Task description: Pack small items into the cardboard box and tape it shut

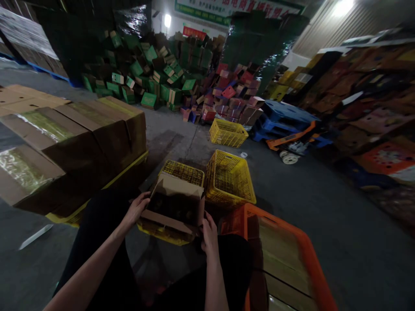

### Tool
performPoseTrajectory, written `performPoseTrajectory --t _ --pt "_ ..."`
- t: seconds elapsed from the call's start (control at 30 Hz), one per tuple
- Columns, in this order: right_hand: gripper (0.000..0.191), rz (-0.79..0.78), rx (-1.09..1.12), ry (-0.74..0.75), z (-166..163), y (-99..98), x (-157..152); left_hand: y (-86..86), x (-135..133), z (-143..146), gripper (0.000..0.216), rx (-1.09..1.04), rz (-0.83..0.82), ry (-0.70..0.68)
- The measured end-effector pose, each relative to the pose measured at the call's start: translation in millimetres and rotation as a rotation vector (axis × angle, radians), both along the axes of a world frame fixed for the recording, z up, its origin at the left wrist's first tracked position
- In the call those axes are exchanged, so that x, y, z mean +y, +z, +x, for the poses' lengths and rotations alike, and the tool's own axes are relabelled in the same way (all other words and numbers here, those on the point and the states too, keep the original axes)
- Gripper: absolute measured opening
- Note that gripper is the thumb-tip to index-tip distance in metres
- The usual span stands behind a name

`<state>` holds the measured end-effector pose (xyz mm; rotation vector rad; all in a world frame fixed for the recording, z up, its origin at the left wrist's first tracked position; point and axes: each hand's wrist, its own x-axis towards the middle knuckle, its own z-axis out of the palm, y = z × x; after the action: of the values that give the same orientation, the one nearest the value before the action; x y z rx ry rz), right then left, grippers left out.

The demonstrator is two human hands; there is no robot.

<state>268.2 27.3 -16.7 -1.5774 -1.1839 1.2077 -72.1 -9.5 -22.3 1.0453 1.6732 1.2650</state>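
Grey floor (324, 194) runs through a dim warehouse, with green boxes (149, 100) and red boxes (228, 92) heaped at the far side. Blue pallets (285, 112) and a pallet jack (290, 142) stand at the far right.

Near the middle, an open cardboard box (178, 190) is between the person's hands, above a yellow crate (162, 233). The left hand (138, 209) grips the box's left side, thumb toward the top edge; the right hand (210, 233) is closed around its near right corner. The far flap stands up, and the near flap slants toward the person. Dark, rounded lumps lie inside (too shadowed to say what they are).

Handling and steadying the box seems to be the step in hand, as both hands are on it and on nothing else. Whether the crate bears its full weight, I cannot tell. To my eye, any move from this hold calls for even support on both sides, keeping the box level because its top is open.

Just right of it sits another crate (231, 181), with a third crate (228, 134) beyond. At near right, an orange bin (309, 250) holds closed cartons (282, 246); on the left, taped boxes (87, 125) stand in rows beside the person's knee.
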Motion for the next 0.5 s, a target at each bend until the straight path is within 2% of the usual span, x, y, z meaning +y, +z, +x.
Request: performPoseTrajectory --t 0.3,0.5 --pt "0.059 0.026 0.127 0.042 -10 4.3 -4 2.9 -1 1 0.058 0.021 0.021 -0.042" --pt "0.056 0.073 0.027 0.087 -11 10.1 -6 -7.7 0 0 0.054 0.099 0.079 -0.104"
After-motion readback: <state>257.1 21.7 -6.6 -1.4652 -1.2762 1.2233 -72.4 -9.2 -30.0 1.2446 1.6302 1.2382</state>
